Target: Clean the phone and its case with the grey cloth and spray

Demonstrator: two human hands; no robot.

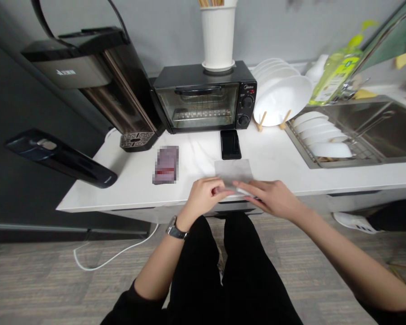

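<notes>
A thin greyish sheet [235, 170] lies on the white countertop near its front edge. My left hand [208, 193] is at the sheet's near left corner, its thumb and fingers closed around something I cannot make out. My right hand [269, 195] holds a small white stick-like item [245, 192] between thumb and fingers at the near right of the sheet. Just behind the sheet lies a black phone [230, 144]. A purplish, pixelated packet [167, 164] rests to the left.
A toaster oven [203, 101] stands at the back, a water dispenser [115, 81] on its left. White plates [280, 97] and a sink [375, 131] with bowls are on the right. A dark cylindrical device [64, 158] is at the left. Another person's shoe [353, 222] shows below right.
</notes>
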